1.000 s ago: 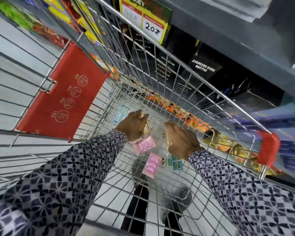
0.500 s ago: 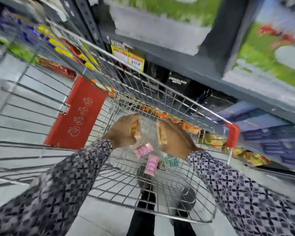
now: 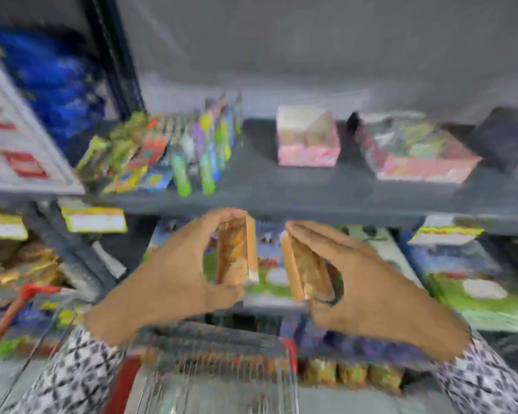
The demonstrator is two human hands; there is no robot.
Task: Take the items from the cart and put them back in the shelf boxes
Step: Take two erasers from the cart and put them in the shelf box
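Note:
The view is blurred by motion. My left hand (image 3: 174,273) is shut on a small orange-brown packet (image 3: 237,252), held upright between thumb and fingers. My right hand (image 3: 371,288) grips a second orange-brown packet (image 3: 308,270) the same way. Both packets are raised side by side, a little apart, in front of the grey shelf edge (image 3: 281,201). The wire cart (image 3: 216,360) with its red corner trim lies below my wrists. On the shelf above stand a pink box (image 3: 307,141) and a pink tray of wrapped goods (image 3: 416,153).
A row of colourful upright packs (image 3: 174,153) fills the shelf's left part. Yellow price tags (image 3: 93,219) hang on the shelf edge. A dark shelf post (image 3: 114,55) rises at upper left. Lower shelves hold green and blue boxes (image 3: 473,288) and gold packets (image 3: 15,264).
Both hands have risen out of the cart with a packet each. The view has swung up from the cart floor to the shelves.

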